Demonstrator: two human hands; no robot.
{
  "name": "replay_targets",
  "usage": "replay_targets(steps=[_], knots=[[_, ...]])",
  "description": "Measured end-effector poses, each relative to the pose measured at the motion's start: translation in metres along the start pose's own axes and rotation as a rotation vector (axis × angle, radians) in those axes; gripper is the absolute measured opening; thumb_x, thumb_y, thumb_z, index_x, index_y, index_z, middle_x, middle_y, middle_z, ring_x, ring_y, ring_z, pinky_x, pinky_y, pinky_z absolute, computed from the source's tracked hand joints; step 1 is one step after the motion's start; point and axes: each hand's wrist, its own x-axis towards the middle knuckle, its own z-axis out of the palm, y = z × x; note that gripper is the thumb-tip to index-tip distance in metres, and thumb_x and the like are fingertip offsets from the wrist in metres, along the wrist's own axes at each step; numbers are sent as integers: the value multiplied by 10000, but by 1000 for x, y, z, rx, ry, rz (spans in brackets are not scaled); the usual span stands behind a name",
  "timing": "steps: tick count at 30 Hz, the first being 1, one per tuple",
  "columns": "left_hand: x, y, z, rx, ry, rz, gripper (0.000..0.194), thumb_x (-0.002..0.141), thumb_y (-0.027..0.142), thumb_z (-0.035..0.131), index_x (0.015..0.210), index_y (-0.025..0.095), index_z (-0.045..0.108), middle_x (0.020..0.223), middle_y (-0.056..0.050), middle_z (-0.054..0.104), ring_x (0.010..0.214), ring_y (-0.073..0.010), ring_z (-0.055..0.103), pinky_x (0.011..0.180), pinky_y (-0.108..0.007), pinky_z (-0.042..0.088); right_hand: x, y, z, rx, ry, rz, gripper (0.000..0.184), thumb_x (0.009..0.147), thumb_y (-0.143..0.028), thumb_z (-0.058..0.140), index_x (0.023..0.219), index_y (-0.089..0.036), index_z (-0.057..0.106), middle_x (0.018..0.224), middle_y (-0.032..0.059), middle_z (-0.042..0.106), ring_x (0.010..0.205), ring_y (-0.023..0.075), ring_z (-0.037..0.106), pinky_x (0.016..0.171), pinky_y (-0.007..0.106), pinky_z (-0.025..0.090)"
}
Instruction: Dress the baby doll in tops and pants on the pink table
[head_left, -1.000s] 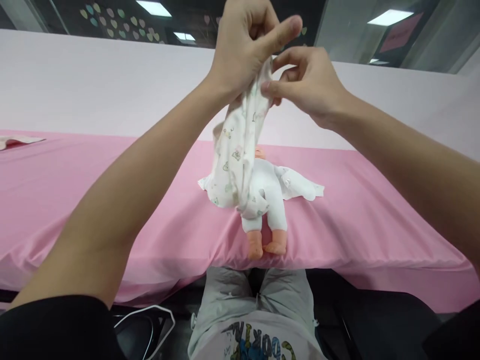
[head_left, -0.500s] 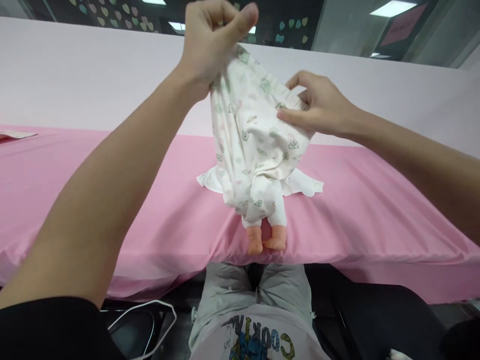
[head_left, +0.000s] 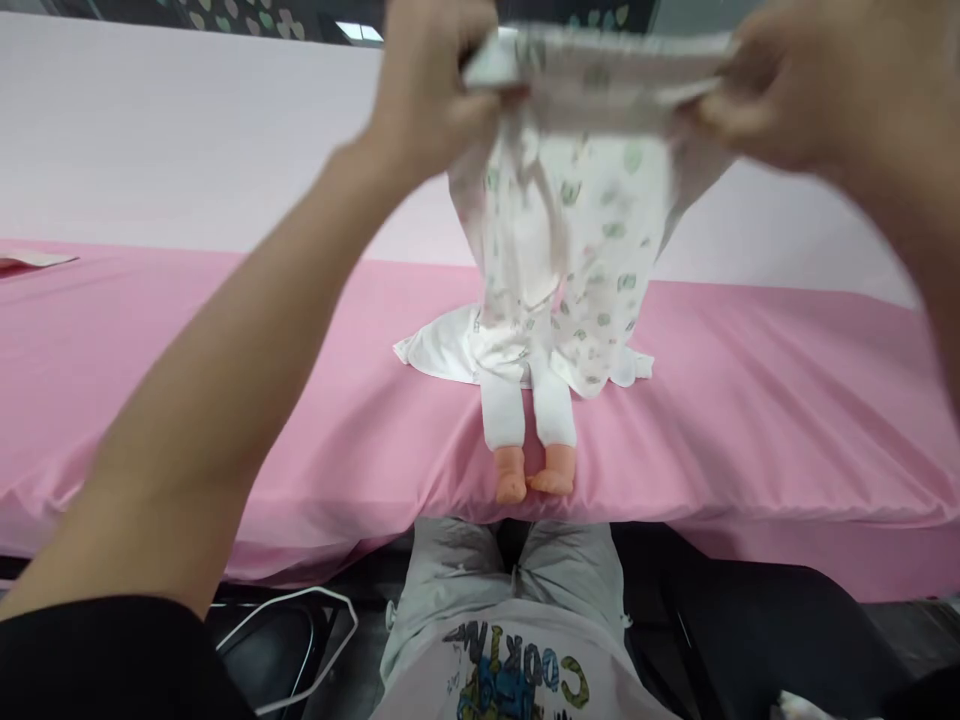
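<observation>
White baby pants (head_left: 611, 215) with a small green print hang stretched wide, waistband up and legs down. My left hand (head_left: 439, 95) grips one end of the waistband. At the other end my right hand (head_left: 814, 95), smeared by motion, is closed on the same band. Behind and below the pants lies a baby doll (head_left: 544, 405) with a white cloth body and bare orange-toned feet pointing toward me. The hanging fabric hides its head and upper body. A white baby top (head_left: 442, 348) is spread beneath the doll, its sleeves out to both sides.
A pink cloth (head_left: 300, 420) covers the table, its front edge close to my lap. A pale flat item (head_left: 34, 260) lies at the far left. Behind the table rises a white wall (head_left: 187, 150) with dark glass above. A black chair (head_left: 780, 630) stands below right.
My right hand has moved right and up, now gripping the waistband end. The pants have gone from bunched to pulled wide open, uncovering more of the doll's legs.
</observation>
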Motion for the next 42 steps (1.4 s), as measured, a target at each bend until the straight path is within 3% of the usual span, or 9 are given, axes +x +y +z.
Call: replay_targets(steps=[2,4,6,9,14,21,29,34,42], knots=[[-29,-11,26,385,-122,33,386,768,192,587,574,226,255,595,5,289,695,-196,464,781,-383,390,-16,5,38,-184,73,-13,238,703,-73,633,556,-215,510,740,-1,675,1230,333,513,836,387,574],[-65,-24,53,486,-285,-15,141,790,190,528,712,229,417,626,-21,433,702,-256,526,692,-377,386,-38,9,85,-374,68,53,176,672,-34,559,740,-185,620,871,86,696,1034,383,614,895,582,505],[-99,-34,77,432,-395,-77,110,801,168,475,900,213,493,716,-50,554,746,-283,576,664,-363,384,-61,9,133,-250,-15,58,371,674,-28,484,996,-131,637,1073,138,674,1006,340,625,889,518,502],[-143,-43,99,210,-347,-207,221,802,142,429,1012,198,465,747,-33,590,710,-240,588,640,-319,384,-85,0,192,17,-164,-15,535,677,-125,522,1211,-123,542,1159,142,643,1007,295,611,845,411,493],[-183,-51,104,-89,-187,-431,155,861,287,458,1001,221,456,658,44,530,580,-151,505,595,-252,370,-93,-10,235,150,-147,133,251,752,-269,520,967,-186,620,744,27,621,683,196,541,643,305,388],[-182,-46,93,57,-314,-356,359,735,533,649,684,194,545,551,27,485,565,-149,472,576,-267,333,-88,0,225,529,21,142,30,680,-201,523,690,-198,551,825,29,579,814,187,540,739,308,418],[-131,-20,71,-706,-240,-412,349,783,511,637,758,167,586,667,-32,616,717,-194,651,647,-288,514,-38,-40,162,961,-197,285,141,764,-317,611,790,-233,500,600,-24,526,468,127,454,440,254,395],[-89,-13,65,-551,-117,-292,226,875,393,573,861,168,587,630,3,527,715,-173,649,651,-287,498,-13,-28,137,991,-351,159,196,781,-375,619,807,-194,548,634,-4,579,367,54,315,323,222,183],[-83,-23,86,-213,60,-184,236,846,248,540,624,174,513,656,-9,469,854,-206,584,790,-330,461,-27,-3,151,954,-461,184,442,626,-489,819,830,-191,563,511,-70,471,374,60,328,356,234,291]])
